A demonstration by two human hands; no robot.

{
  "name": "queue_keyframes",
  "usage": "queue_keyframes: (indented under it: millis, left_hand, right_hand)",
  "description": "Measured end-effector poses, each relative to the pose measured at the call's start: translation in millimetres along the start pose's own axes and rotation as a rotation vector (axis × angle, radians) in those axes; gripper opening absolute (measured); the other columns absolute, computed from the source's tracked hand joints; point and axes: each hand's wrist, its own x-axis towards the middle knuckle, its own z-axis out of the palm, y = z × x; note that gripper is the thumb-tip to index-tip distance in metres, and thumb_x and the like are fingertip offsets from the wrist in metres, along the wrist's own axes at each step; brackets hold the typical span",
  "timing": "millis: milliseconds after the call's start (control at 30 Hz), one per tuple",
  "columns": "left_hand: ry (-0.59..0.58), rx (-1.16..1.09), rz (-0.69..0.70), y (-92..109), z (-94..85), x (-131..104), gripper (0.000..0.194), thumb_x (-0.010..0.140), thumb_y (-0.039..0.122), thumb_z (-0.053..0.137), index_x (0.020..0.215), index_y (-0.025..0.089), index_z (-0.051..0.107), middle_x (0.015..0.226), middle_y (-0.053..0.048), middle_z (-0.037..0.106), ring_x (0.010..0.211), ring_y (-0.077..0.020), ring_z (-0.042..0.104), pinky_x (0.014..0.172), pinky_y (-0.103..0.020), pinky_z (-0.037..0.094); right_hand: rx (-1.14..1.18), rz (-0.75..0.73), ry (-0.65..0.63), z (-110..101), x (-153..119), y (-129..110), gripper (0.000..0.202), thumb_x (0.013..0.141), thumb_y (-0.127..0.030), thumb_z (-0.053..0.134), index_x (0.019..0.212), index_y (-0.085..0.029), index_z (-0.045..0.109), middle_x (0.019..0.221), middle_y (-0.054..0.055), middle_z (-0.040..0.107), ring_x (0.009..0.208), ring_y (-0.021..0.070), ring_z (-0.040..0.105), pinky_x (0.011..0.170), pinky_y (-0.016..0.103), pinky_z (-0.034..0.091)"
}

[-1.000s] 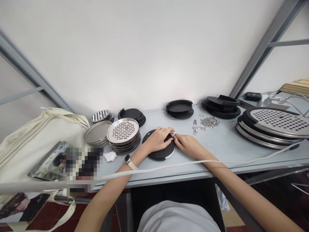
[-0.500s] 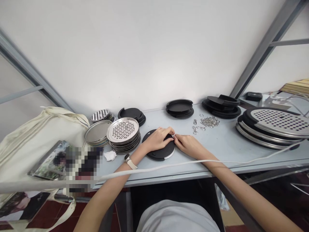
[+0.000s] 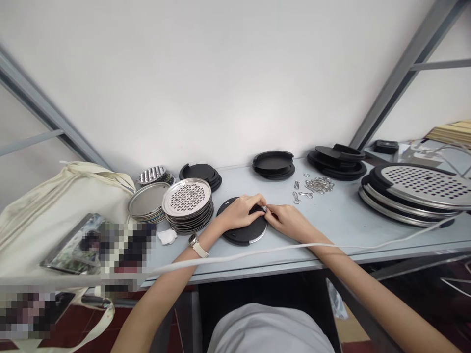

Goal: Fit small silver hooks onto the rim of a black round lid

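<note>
Black and round, the disc [image 3: 245,230] lies flat on the pale table [image 3: 342,220] near its front edge, a silvery strip showing along its near rim. Across its top rests the person's left hand [image 3: 243,212], fingers bent, thumb and fingertips drawn in at the disc's right side. There the right hand [image 3: 285,219] meets it, its fingers pinched on a small shiny piece [image 3: 264,209] too small to make out. Left of the disc stands a stack of perforated metal plates [image 3: 187,198]; beyond the right hand lies a pile of metal clips [image 3: 319,185]. A white cable [image 3: 243,254] crosses in front of both forearms.
</note>
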Motion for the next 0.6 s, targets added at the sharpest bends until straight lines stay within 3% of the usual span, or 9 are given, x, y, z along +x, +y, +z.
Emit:
queue_keyframes:
  millis: [400,600]
  left_hand:
    - [-0.013,-0.052,0.006,1.8,-1.2,0.0,0.017,0.085,0.015,0.053,0.101,0.019,0.049,0.101,-0.003,0.062,0.096,-0.0163,0.058,0.085,-0.028,0.044]
    - [-0.011,-0.072,0.023,2.5,-1.8,0.3,0.017,0.085,0.014,0.052,0.101,0.019,0.052,0.101,-0.002,0.063,0.094,-0.0152,0.059,0.087,-0.028,0.043]
  right_hand:
    - [0.031,0.032,0.016,0.9,-0.3,0.5,0.022,0.092,-0.027,0.036,0.088,-0.017,0.055,0.067,0.004,0.065,0.056,0.0157,0.057,0.053,0.024,0.027]
    - [0.037,0.027,0.017,2.7,0.1,1.1,0.020,0.092,-0.027,0.035,0.087,-0.018,0.053,0.067,0.003,0.064,0.055,0.0157,0.056,0.052,0.024,0.027]
